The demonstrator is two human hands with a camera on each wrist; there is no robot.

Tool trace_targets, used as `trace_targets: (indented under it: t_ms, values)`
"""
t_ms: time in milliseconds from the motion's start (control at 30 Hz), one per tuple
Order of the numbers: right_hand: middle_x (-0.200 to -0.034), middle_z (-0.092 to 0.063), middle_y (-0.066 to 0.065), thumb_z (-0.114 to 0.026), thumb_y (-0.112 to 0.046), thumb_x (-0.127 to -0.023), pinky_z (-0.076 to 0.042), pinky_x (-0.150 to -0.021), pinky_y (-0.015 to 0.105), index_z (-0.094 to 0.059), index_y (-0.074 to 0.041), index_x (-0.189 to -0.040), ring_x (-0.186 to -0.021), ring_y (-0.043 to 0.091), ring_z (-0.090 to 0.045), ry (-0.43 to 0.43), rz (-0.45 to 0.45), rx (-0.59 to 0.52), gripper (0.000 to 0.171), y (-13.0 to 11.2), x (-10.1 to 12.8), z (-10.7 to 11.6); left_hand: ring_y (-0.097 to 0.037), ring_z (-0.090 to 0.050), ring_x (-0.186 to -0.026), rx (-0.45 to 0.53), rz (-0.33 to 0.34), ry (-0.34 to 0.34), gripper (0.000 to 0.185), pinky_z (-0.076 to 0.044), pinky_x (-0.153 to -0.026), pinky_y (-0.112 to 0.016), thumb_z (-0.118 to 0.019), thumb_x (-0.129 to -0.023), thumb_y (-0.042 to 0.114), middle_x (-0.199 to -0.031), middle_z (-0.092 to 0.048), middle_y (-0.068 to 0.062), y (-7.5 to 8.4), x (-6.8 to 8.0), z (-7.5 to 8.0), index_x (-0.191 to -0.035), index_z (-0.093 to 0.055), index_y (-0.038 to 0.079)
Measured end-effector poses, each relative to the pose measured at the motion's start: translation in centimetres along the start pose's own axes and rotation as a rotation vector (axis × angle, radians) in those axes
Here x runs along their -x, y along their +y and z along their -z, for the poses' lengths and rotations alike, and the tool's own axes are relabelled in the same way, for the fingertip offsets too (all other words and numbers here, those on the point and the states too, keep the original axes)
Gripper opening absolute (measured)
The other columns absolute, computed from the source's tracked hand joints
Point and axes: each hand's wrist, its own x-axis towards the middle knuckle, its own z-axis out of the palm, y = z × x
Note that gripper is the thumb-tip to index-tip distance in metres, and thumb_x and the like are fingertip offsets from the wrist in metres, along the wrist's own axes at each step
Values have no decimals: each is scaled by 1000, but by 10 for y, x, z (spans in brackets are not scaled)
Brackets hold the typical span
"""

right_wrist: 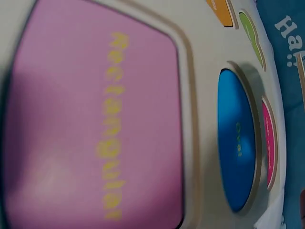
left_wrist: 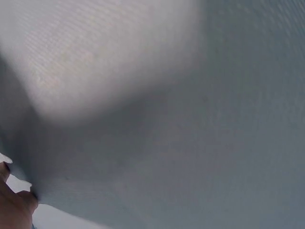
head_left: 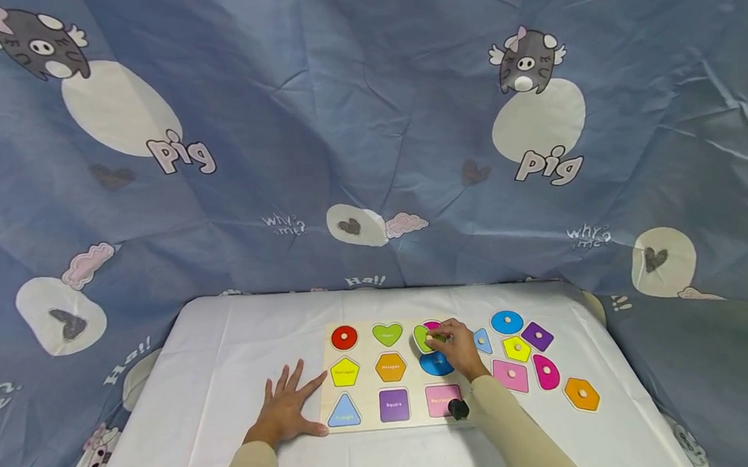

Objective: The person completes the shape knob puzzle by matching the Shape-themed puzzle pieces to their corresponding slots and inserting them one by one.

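A wooden shape puzzle board (head_left: 368, 400) lies on the white table. My right hand (head_left: 462, 352) pinches a green heart piece (head_left: 420, 337) by its knob. That piece hangs over the board's right side, overlapping the blue oval recess (head_left: 437, 364) and a magenta recess (head_left: 431, 325) in the head view. To its left is the green heart recess (head_left: 387, 334). My left hand (head_left: 285, 411) rests spread at the board's left edge, its thumb and index fingertip right at that edge. In the right wrist view, the pink rectangular recess (right_wrist: 95, 119) fills the near part.
Several loose knobbed pieces lie right of the board: a blue oval (head_left: 507, 322), purple square (head_left: 537, 336), yellow pentagon (head_left: 516, 349), pink rectangle (head_left: 510, 374), magenta piece (head_left: 546, 371) and orange hexagon (head_left: 582, 394). A red circle piece (head_left: 344, 337) sits at the board's upper left. Behind hangs a blue patterned cloth (head_left: 366, 118).
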Motion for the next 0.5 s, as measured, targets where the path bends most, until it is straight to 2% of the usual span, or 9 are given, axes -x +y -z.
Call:
trace_targets:
  t_ms: [167, 333, 500]
  values:
    - [-92, -62, 7, -78, -9, -80, -44, -89, 49, -76, -1, -91, -94, 28, -55, -20, 30, 11, 13, -8, -9, -7, -45, -8, -144, 9, -2, -1, 106, -1, -111, -68, -83, -53, 63, -159, -14, -18, 1, 4, 2, -145, -43, 31]
    - [-92, -62, 5, -78, -8, -80, -46, -89, 45, -77, -5, -91, -92, 25, -56, -39, 39, 1, 12, -11, -17, -14, -46, -9, -144, 2, -14, 7, 105, -3, -111, -68, -83, -53, 63, -159, -15, -19, 1, 6, 4, -145, -42, 31]
    - [-91, -61, 7, -77, -7, -80, -47, -87, 45, -77, -3, -91, -91, 25, -56, -40, 66, -9, 12, -13, -24, -21, -45, -10, -144, -2, -20, 13, 104, -4, -110, -69, -83, -53, 61, -159, -17, -19, 0, 6, 3, -144, -43, 31]
